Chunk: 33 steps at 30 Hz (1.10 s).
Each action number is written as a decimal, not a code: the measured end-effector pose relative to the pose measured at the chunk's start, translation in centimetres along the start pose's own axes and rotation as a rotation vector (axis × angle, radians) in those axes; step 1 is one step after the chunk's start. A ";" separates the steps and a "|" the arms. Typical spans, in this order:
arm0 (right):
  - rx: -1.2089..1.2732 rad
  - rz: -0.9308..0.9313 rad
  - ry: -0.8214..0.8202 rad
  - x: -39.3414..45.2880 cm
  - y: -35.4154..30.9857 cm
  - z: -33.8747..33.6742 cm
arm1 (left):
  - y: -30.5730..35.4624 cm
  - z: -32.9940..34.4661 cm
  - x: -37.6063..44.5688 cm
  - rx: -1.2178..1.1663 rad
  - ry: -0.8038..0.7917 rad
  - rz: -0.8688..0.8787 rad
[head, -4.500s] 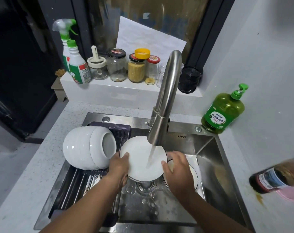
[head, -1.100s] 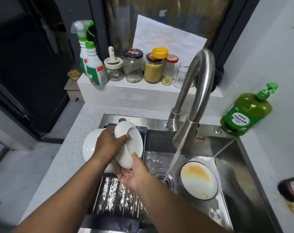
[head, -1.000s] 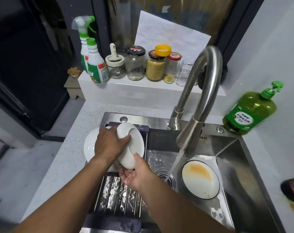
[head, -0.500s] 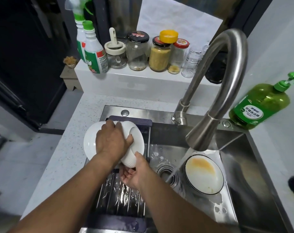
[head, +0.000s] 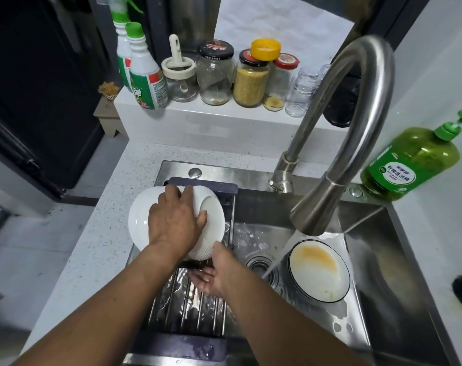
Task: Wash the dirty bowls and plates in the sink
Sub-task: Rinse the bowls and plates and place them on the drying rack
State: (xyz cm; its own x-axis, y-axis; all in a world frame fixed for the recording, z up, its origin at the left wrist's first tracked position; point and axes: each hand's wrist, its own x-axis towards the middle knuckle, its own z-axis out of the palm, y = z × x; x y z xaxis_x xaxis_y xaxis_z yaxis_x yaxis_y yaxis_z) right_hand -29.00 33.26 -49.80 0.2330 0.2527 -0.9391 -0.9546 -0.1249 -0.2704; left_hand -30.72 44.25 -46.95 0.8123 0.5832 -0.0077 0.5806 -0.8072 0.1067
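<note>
Left hand (head: 175, 220) curled, right hand (head: 215, 270) cupped

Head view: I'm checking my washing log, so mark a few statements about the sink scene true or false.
1. The left hand grips a white bowl over the drying rack. True.
2. The tap is off. False: water streams from it.
3. The plate in the sink is clean. False: it carries an orange stain.
4. The right hand sits beneath the bowl. True.
5. The green soap bottle lies in the sink. False: it stands on the counter.
</note>
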 end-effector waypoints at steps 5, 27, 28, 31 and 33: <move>-0.049 -0.080 0.014 -1.0 -0.7 -2.8 | 1.3 -0.4 -0.8 -0.033 0.049 0.051; -0.252 -0.299 0.350 4.9 -7.0 -28.2 | 18.5 11.2 -7.6 -1.699 -0.649 -1.043; -0.277 -0.317 0.335 5.3 -7.7 -28.4 | 19.2 11.6 -7.3 -1.697 -0.644 -1.044; -0.316 -0.315 0.261 6.4 -9.3 -29.3 | 21.3 12.6 -6.4 -1.612 -0.624 -1.018; -0.371 -0.312 0.238 7.2 -9.9 -30.2 | 22.7 13.8 -5.9 -1.606 -0.586 -1.024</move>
State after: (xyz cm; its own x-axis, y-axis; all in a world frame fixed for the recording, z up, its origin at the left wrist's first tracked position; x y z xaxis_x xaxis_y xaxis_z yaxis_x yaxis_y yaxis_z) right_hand -12.22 7.32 -60.28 0.5714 0.1125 -0.8129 -0.7141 -0.4198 -0.5601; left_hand -21.57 21.24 -58.17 0.3802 0.3266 -0.8653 0.4559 0.7478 0.4826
